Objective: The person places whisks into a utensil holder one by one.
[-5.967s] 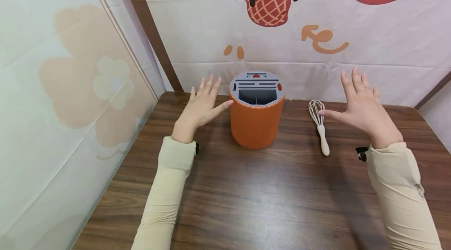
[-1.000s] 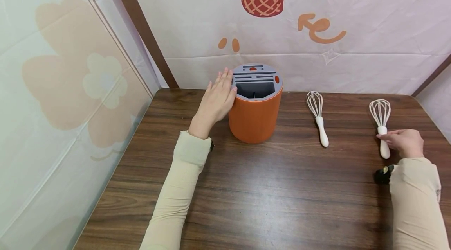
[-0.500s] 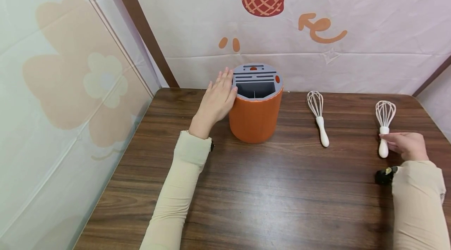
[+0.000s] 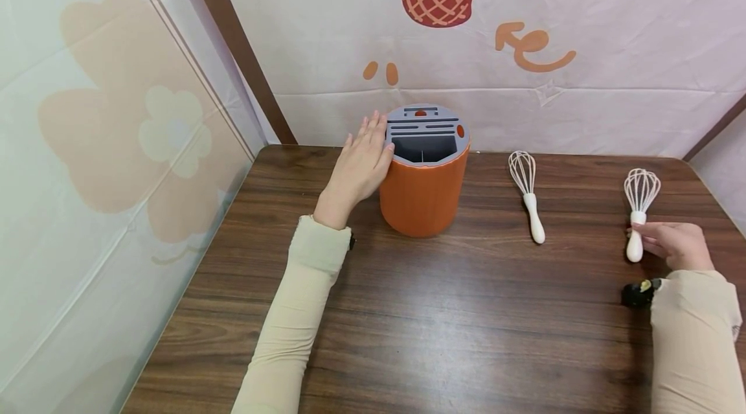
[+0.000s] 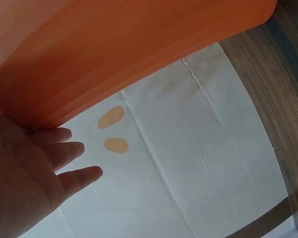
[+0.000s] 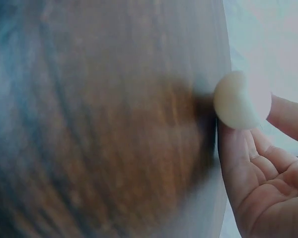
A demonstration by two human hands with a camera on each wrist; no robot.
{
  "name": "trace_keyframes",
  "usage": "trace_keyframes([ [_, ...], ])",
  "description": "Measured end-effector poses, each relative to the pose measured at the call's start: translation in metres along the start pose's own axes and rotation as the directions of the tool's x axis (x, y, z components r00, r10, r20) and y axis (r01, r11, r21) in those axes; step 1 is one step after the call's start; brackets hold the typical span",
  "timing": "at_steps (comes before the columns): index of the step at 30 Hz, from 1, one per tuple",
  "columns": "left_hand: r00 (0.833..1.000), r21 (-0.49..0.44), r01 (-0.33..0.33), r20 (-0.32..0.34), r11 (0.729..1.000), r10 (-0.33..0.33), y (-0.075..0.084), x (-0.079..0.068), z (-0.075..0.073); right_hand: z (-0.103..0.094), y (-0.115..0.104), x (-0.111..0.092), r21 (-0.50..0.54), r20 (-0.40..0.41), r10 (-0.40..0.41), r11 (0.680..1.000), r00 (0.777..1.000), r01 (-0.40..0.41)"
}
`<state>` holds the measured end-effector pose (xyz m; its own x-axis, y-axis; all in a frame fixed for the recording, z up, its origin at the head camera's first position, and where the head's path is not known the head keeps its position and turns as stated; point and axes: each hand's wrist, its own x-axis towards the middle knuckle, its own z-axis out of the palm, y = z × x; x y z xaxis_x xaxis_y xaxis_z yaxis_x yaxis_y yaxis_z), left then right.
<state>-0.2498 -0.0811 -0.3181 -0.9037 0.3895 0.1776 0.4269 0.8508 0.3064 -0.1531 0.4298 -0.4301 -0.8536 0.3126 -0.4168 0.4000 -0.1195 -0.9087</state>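
An orange utensil holder (image 4: 421,200) with a grey slotted top (image 4: 428,129) stands upright toward the back of the table. My left hand (image 4: 360,164) rests along its left side near the rim, fingers straight; in the left wrist view the hand (image 5: 30,168) lies against the orange wall. At the right, my right hand (image 4: 676,242) pinches a white whisk (image 4: 636,232) by its handle, wires pointing to the back. The right wrist view shows the round handle end (image 6: 241,101) between thumb and fingers, close over the table. Another white whisk (image 4: 530,203) lies between the holder and my right hand.
The brown wooden table (image 4: 443,323) ends at the back against a white printed cloth (image 4: 326,32). A pale flower-printed panel (image 4: 116,142) runs along the left side.
Since six seconds ago, my left hand has come against the holder and my right hand has taken hold of a second whisk. In the last second that whisk shifted slightly right, turning a little.
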Motion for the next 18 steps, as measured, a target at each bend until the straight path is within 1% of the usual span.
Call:
trace_keyframes([
  [4, 1.0, 0.003, -0.003, -0.002, 1.0, 0.003, 0.0, -0.0001, 0.0002, -0.0001, 0.0007, -0.0001, -0.031, -0.011, 0.017, 0.999, 1.0, -0.018],
  [6, 1.0, 0.002, -0.002, -0.002, 1.0, 0.002, 0.0001, -0.0002, 0.0003, 0.0, 0.0012, -0.0002, -0.037, -0.004, 0.017, 0.999, 1.0, -0.017],
  [12, 1.0, -0.001, 0.001, 0.004, 1.0, -0.001, -0.0002, 0.0008, 0.0007, 0.0004, 0.0024, 0.0016, 0.044, 0.11, -0.025, 0.999, 0.994, 0.02],
  [15, 1.0, 0.003, -0.003, -0.004, 1.0, 0.003, -0.0007, 0.0017, 0.001, 0.0025, 0.0017, 0.0024, 0.063, 0.138, -0.048, 0.997, 0.989, 0.04],
  [18, 1.0, 0.002, -0.007, -0.013, 1.0, 0.007, -0.0012, 0.0021, 0.0017, 0.0056, -0.0003, 0.002, 0.07, 0.144, -0.064, 0.996, 0.987, 0.054],
])
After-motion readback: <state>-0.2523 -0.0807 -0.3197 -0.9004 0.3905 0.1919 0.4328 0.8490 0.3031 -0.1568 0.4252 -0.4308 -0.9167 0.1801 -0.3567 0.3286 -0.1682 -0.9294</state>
